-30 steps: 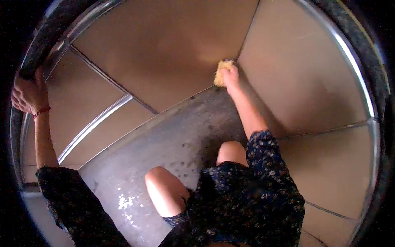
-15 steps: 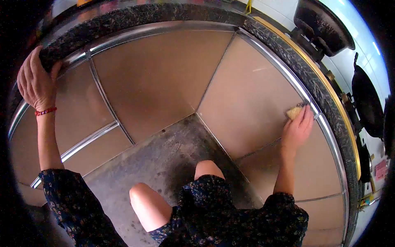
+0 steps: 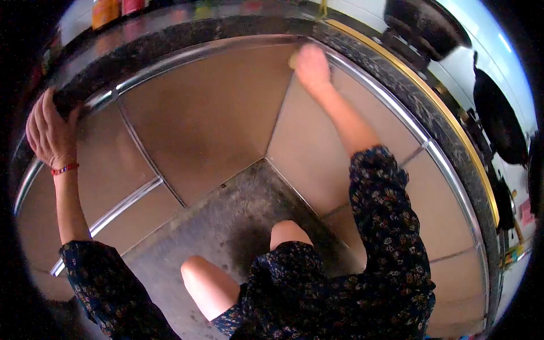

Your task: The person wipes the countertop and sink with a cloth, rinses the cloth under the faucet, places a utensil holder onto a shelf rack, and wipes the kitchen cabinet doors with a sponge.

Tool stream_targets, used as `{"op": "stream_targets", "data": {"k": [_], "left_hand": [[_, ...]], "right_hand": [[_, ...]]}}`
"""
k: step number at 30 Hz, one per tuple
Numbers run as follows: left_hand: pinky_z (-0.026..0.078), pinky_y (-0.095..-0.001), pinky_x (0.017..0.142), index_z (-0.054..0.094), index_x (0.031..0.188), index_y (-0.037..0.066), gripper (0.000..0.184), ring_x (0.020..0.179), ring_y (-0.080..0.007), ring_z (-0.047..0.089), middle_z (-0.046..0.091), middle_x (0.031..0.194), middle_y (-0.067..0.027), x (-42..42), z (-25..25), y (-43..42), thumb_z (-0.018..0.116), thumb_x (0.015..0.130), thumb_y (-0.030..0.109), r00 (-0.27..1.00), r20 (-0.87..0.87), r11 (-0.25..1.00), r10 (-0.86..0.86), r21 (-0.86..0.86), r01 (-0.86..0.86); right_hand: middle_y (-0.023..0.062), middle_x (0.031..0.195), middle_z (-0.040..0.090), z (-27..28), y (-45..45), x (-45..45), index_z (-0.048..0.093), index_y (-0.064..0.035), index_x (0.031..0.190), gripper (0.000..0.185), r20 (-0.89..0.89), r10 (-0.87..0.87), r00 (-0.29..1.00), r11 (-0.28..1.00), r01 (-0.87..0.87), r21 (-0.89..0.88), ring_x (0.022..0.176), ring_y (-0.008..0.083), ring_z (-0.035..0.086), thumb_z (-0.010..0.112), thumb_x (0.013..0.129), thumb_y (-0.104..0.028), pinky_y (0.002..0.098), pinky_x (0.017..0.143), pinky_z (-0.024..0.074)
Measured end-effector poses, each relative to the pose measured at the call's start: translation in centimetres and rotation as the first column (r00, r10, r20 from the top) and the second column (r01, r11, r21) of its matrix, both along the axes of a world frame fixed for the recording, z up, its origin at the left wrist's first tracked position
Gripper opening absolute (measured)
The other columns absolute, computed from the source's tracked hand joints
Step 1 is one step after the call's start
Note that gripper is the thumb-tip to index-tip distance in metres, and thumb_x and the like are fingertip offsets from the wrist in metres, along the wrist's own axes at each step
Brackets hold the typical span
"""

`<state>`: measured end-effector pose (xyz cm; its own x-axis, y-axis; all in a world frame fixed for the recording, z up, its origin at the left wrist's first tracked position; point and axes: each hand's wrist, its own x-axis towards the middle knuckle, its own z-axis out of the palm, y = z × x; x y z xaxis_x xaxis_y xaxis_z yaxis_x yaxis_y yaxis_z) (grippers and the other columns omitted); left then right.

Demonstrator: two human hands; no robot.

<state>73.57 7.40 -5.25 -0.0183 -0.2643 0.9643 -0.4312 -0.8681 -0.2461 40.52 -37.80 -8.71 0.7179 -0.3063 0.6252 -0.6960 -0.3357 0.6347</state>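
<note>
My right hand [image 3: 313,65] is closed on a yellowish sponge [image 3: 293,59], which is mostly hidden behind the fingers. It presses near the top of the inner corner, where two brown cabinet panels [image 3: 215,113] meet just under the metal trim [image 3: 187,55]. The hand looks slightly blurred. At the far left my left hand [image 3: 51,133], with a red bracelet [image 3: 64,169] at the wrist, rests against the dark stone counter edge [image 3: 85,71]. Its fingers stretch upward with the thumb apart, and nothing is held in it.
Dark pans [image 3: 498,116] and a large black pot [image 3: 425,28] stand along the right-hand counter, behind a gold-coloured edge strip [image 3: 396,54]. Orange and red containers [image 3: 106,14] are at the upper left. Below lies a stained grey floor [image 3: 226,226], with my knees over it.
My right hand has carried the sponge from the right-hand panel's upper edge, leftward and up to the inner corner. The view has shifted slightly; my left hand stays at the counter edge.
</note>
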Motion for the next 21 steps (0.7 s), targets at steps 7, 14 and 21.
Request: {"op": "stream_targets", "data": {"k": [7,14,21], "left_hand": [[0.034,-0.0314,0.097,0.05,0.121,0.017,0.062,0.11,-0.0166,0.05,0.056,0.115,0.0008,-1.5,-0.3,-1.0,0.072,0.067,0.038,0.995,-0.096,0.999,0.035,-0.03,-0.038],[0.034,-0.0317,0.097,0.049,0.122,0.017,0.061,0.11,-0.0166,0.049,0.056,0.116,0.0001,-0.3,-0.7,-0.8,0.071,0.069,0.04,0.994,-0.109,0.999,0.001,-0.036,-0.005],[0.034,-0.0325,0.097,0.049,0.122,0.017,0.057,0.111,-0.0187,0.049,0.055,0.118,-0.0013,0.1,-0.8,-0.9,0.067,0.074,0.04,0.989,-0.14,0.999,-0.043,-0.029,0.039]], "right_hand": [[0.0134,0.098,0.058,1.2,4.1,-7.8,0.06,-0.0009,0.099,0.028,0.063,0.069,0.996,0.991,-0.076,0.113,0.095,0.0259,0.053,0.052,0.075,-0.013,0.0365,0.083,0.0405],[0.0214,0.118,0.05,-0.3,16.1,-26.5,0.046,0.0054,0.118,0.05,0.268,-0.208,0.941,0.976,0.18,0.123,0.108,0.0336,0.048,0.057,0.073,-0.014,0.0434,0.094,0.0369],[0.0223,0.129,0.042,-2.0,11.9,-24.6,0.043,0.0078,0.12,0.046,0.195,-0.129,0.972,0.991,0.12,0.058,0.121,0.0355,0.038,0.048,0.077,-0.007,0.0441,0.102,0.0309]]}}
